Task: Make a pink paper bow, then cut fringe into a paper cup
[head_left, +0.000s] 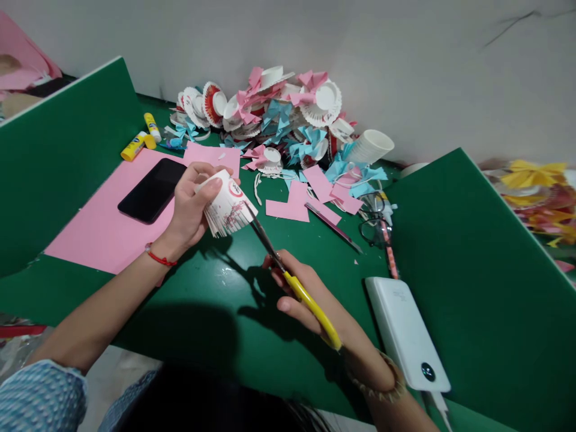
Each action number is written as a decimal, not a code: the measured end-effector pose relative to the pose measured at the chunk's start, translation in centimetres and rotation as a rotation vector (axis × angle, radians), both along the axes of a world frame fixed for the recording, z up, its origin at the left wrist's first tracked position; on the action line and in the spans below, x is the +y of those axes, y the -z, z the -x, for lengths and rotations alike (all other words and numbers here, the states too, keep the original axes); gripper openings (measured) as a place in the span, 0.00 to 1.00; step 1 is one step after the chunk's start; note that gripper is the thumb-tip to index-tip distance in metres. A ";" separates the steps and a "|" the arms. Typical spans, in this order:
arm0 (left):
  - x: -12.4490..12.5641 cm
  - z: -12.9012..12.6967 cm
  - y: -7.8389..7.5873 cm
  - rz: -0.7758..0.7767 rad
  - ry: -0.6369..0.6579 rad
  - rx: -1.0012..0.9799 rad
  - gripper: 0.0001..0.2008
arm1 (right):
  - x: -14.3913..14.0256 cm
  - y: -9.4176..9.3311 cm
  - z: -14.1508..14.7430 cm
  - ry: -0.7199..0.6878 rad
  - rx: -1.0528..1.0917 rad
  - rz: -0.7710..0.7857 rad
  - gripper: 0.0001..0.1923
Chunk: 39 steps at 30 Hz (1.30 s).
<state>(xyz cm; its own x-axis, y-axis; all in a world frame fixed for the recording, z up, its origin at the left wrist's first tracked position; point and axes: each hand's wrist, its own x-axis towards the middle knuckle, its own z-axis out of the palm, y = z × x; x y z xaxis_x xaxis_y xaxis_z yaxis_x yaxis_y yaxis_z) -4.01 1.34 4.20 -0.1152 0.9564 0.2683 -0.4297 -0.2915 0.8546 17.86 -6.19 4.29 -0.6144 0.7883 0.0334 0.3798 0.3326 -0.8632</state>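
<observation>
Over a green table (216, 312), seen from the person's own head, two bare hands work on a white paper cup with a red printed mark (228, 207). Left hand (191, 210), a red string at its wrist, is wrapped round the cup's closed base and holds it on its side above the table, rim pointing right. The cup wall is already slit into narrow strips that fan outward. Right hand (299, 297) is closed through the yellow handles of a pair of scissors (292, 279); the steel blades reach up to the cup's rim and touch the fringe.

The cup looks light, thin and easily crushed; its cut strips seem floppy, so the uncut base appears the firmer place to grip.

Left of the cup, a black phone (153, 190) lies on a pink paper sheet (94, 234), with yellow glue sticks (137, 146) beyond. A heap of fringed cups and pink and blue paper bows (279, 120) fills the far corner. A white power bank (405, 333) and spectacles (375, 225) lie to the right.
</observation>
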 end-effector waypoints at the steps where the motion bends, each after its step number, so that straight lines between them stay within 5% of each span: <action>1: -0.1 0.0 0.0 -0.006 0.014 0.003 0.20 | 0.0 0.0 0.1 0.000 0.010 0.007 0.35; 13: -0.4 -0.8 0.4 0.108 0.124 -0.051 0.21 | 1.2 0.2 1.4 -0.012 0.051 0.012 0.34; 22: -0.3 -0.6 0.3 0.055 0.040 -0.044 0.19 | 1.2 0.4 0.9 -0.025 0.094 0.053 0.34; 39: -0.2 -0.2 0.4 0.082 0.074 -0.059 0.20 | 2.4 0.4 1.2 -0.019 0.096 0.055 0.31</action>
<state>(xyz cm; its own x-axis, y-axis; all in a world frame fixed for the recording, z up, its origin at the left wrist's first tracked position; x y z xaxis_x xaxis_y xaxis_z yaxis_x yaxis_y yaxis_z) -3.77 1.13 3.76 -0.0574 0.9813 0.1839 -0.4980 -0.1877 0.8466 16.62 -3.79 3.93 -0.6255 0.7787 0.0493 0.2889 0.2898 -0.9124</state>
